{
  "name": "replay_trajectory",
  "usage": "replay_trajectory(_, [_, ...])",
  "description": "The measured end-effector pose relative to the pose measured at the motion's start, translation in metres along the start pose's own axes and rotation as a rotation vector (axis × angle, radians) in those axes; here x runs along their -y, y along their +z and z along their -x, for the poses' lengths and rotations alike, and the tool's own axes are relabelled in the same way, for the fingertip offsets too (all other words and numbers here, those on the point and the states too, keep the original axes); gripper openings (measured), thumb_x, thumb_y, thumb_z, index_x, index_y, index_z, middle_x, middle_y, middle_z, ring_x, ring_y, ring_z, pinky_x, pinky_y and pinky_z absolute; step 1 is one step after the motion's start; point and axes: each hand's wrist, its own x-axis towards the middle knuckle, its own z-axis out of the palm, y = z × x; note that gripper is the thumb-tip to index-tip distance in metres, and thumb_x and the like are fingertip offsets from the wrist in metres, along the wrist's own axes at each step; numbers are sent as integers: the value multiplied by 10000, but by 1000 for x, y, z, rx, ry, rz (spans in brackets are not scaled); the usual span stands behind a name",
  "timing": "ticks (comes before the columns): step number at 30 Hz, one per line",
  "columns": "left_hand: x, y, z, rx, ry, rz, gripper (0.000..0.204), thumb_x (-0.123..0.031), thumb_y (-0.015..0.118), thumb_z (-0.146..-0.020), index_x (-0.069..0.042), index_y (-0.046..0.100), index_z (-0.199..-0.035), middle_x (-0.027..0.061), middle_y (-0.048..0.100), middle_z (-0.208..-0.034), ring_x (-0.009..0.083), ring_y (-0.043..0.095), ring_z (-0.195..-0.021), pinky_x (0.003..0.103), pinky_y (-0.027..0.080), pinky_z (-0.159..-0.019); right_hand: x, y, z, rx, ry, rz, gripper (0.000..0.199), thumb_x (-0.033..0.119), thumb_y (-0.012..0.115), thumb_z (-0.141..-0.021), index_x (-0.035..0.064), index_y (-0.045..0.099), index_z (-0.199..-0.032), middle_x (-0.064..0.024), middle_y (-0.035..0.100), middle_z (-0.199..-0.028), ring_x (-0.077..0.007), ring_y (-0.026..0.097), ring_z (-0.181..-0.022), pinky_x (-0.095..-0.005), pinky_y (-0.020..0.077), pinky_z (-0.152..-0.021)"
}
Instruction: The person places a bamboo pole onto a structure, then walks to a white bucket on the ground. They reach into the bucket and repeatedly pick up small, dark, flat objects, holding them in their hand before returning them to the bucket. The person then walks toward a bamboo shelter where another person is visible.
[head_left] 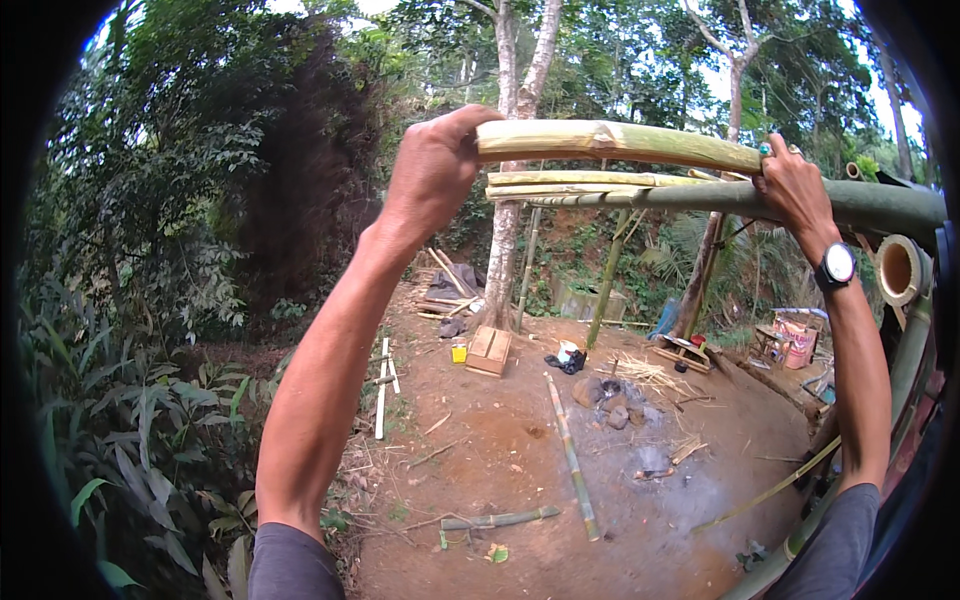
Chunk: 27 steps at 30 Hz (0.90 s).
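Observation:
Both my arms are raised, holding a pale split bamboo strip (620, 142) level in front of me. My left hand (440, 165) is closed around its left end. At its right end my right hand (795, 185), with rings and a wristwatch (837, 263), grips the strip. Just beneath runs a thick green bamboo pole (860, 203), reaching in from the right. More split bamboo strips (580, 183) lie along this pole, close under the held one. Whether the held strip touches them, I cannot tell.
Below, on bare earth, lie a bamboo pole (572, 455) and a shorter piece (500, 519). A smoking fire spot (655, 465) with stones (615, 408) is right of them. Farther back stand a wooden box (489, 351) and a tree (505, 250). Cut bamboo posts (900, 270) rise at right.

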Motion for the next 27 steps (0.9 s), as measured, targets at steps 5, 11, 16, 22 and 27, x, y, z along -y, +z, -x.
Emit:
replay_trajectory(5, [1, -5, 2, 116, -26, 38, 371, 112, 461, -838, -70, 627, -1114, 88, 675, -965, 131, 625, -842, 277, 526, -732, -8, 1, 2, 60, 32, 93, 196, 130, 476, -849, -17, 592, -789, -155, 519, -926, -309, 647, -771, -421, 536, -643])
replay_trajectory(11, [13, -33, -8, -109, -196, 746, 456, -179, 335, -836, 69, 512, -1175, 211, 594, -1124, 281, 550, -1089, 406, 421, -967, -13, 11, 5, 61, 8, 147, 178, 89, 451, -859, 8, 607, -841, -172, 639, -816, -286, 665, -755, -389, 539, -648])
replay_trajectory(16, [-11, -18, -45, -450, -199, 679, 500, -321, 247, -947, 29, 525, -1169, 203, 591, -1149, 278, 534, -1115, 410, 376, -978, -10, 17, 4, 26, 34, 149, 177, 89, 448, -860, 19, 609, -834, -165, 647, -768, -281, 665, -752, -384, 535, -642])
replay_trajectory(22, [-13, 16, -55, -294, -188, 821, 551, -400, 199, -965, -11, 521, -1185, 184, 618, -1110, 299, 522, -1121, 444, 308, -991, -8, 16, 5, 27, 33, 174, 185, 89, 438, -867, 21, 604, -822, -169, 648, -753, -276, 663, -743, -377, 528, -640])
replay_trajectory(27, [7, 0, -59, -444, -247, 841, 577, -441, 214, -950, -12, 516, -1190, 178, 623, -1094, 270, 523, -1097, 430, 311, -957, -9, 21, 5, 3, 26, 186, 195, 96, 430, -879, 26, 602, -821, -163, 648, -743, -276, 667, -727, -377, 536, -629])
